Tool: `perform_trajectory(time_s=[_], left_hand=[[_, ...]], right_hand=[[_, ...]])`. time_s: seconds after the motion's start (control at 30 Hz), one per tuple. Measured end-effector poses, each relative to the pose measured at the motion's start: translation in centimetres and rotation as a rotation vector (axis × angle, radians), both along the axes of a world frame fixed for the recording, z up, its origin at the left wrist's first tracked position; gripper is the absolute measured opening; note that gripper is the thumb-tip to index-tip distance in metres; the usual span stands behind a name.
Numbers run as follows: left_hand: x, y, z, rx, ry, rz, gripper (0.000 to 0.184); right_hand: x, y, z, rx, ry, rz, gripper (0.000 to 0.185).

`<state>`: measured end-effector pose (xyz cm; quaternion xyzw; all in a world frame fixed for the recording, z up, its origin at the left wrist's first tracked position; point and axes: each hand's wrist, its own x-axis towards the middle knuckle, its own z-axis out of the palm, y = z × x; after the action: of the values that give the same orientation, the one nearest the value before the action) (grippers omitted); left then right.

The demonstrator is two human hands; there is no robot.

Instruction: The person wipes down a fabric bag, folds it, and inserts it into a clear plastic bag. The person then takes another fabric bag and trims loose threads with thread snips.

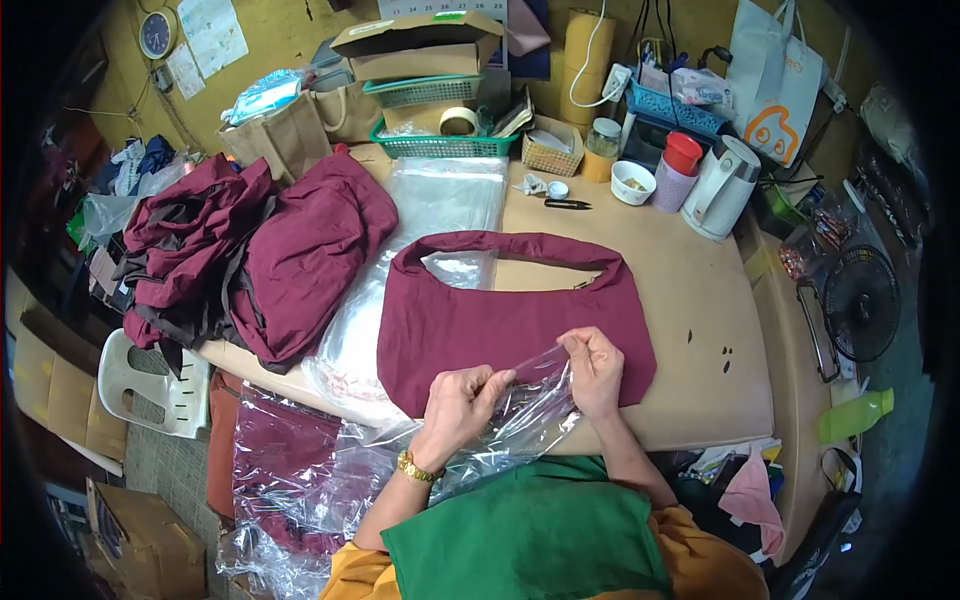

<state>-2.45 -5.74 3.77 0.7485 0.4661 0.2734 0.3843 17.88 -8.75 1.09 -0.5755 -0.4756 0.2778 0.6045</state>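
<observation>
Facing the wide brown table point(700, 330), you had the maroon shoulder bag point(520, 325) lying flat on it, the handle loop on the far side. At the back, the white carrier bag point(765, 80) showed an orange figure, with lettering too small for reading. By the maroon shoulder bag's near edge, your left hand point(460, 402) and right hand point(597, 372) were apart, both pinching the clear plastic point(535, 400). The calendar point(450, 10) showed small numbers, 28 and 29 among them.

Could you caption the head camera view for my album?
Two hands stretch clear plastic before a maroon bag on a table.
</observation>
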Motion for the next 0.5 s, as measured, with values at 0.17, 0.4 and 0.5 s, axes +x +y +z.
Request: perform_trajectory(time_s=[0.17,0.4,0.5], left_hand=[[0.8,0.9,-0.8,0.420,-0.132,-0.099,0.034],[-0.2,-1.1,2.6,-0.600,-0.450,-0.534,0.029],[-1.5,-1.6,3.1,-0.658,-0.386,-0.648,0.036]], right_hand=[[1.0,0.0,-0.2,-0.018,0.218,0.239,0.012],[2.6,0.7,0.4,0.024,-0.018,0.007,0.008],[7.6,0.2,0.2,-0.046,-0.056,-0.182,0.010]])
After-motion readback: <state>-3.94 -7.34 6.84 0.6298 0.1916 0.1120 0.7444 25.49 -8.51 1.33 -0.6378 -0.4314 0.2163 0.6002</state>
